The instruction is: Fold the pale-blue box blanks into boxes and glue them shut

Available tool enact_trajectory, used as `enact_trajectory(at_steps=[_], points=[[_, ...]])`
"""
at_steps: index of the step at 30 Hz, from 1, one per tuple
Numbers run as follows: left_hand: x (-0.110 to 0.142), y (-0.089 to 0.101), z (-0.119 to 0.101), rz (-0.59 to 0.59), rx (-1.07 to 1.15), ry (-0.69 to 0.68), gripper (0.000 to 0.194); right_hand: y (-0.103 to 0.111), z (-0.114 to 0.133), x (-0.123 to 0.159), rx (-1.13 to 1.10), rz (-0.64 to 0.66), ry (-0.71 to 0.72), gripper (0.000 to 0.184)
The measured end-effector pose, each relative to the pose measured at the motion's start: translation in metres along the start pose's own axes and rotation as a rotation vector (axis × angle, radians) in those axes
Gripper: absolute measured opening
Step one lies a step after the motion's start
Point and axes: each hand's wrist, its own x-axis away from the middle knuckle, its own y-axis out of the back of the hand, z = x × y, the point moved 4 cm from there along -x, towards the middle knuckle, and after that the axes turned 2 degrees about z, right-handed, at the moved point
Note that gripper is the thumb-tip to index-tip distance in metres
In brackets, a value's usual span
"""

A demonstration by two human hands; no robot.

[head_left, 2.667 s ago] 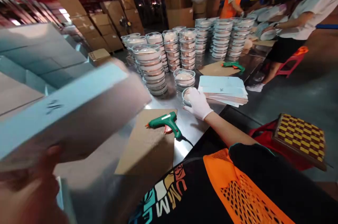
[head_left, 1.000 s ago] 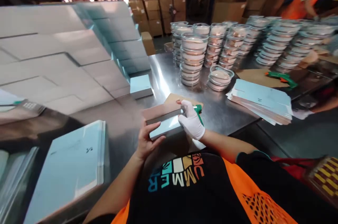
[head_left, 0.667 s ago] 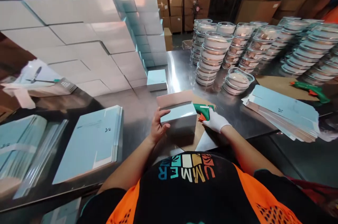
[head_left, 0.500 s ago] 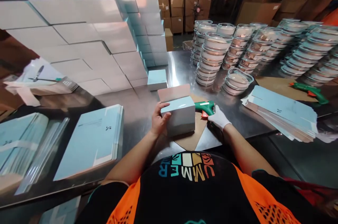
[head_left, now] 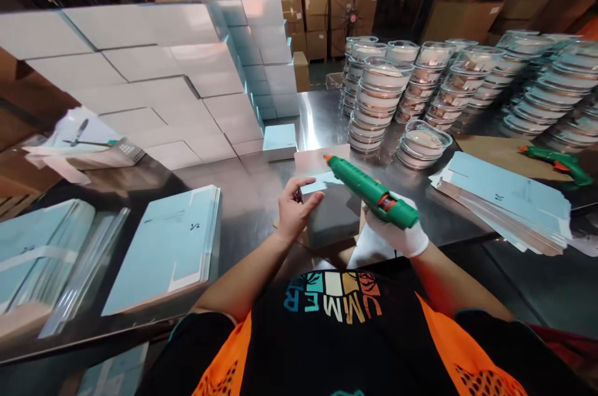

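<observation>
A small pale blue box (head_left: 332, 212) stands on a brown cardboard sheet (head_left: 334, 253) on the steel table, its top flap (head_left: 317, 159) raised. My bare left hand (head_left: 294, 209) presses against the box's left side, fingers partly spread over its top edge. In my white-gloved right hand (head_left: 397, 231) I grip a green hot glue gun (head_left: 374, 192). The orange nozzle of the gun points at the raised flap.
A wall of finished pale boxes (head_left: 154, 72) rises at the left. Flat blue box blanks (head_left: 172, 246) lie near left, more blanks (head_left: 504, 200) at right. Stacks of clear lidded containers (head_left: 378, 94) fill the back. A second glue gun (head_left: 555, 162) lies at far right.
My right hand has picked the glue gun up off the cardboard and swung its nozzle over the box flap. My left hand stays on the box.
</observation>
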Motion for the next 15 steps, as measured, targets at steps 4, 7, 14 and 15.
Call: enact_trajectory(at_steps=[4, 7, 14, 15], points=[[0.008, -0.006, -0.002, 0.045, -0.062, -0.110, 0.048, -0.025, 0.024, -0.007, 0.020, 0.099, 0.060, 0.010], [0.011, -0.004, -0.001, 0.044, -0.109, -0.122, 0.049, -0.030, 0.016, -0.013, 0.028, 0.085, 0.007, 0.011], [0.005, 0.010, 0.003, -0.050, -0.110, -0.056, 0.054, -0.026, -0.066, -0.008, -0.414, -0.085, -0.566, 0.028], [0.004, 0.012, 0.004, -0.053, -0.087, -0.042, 0.054, -0.031, -0.077, -0.005, -0.507, -0.036, -0.646, 0.031]])
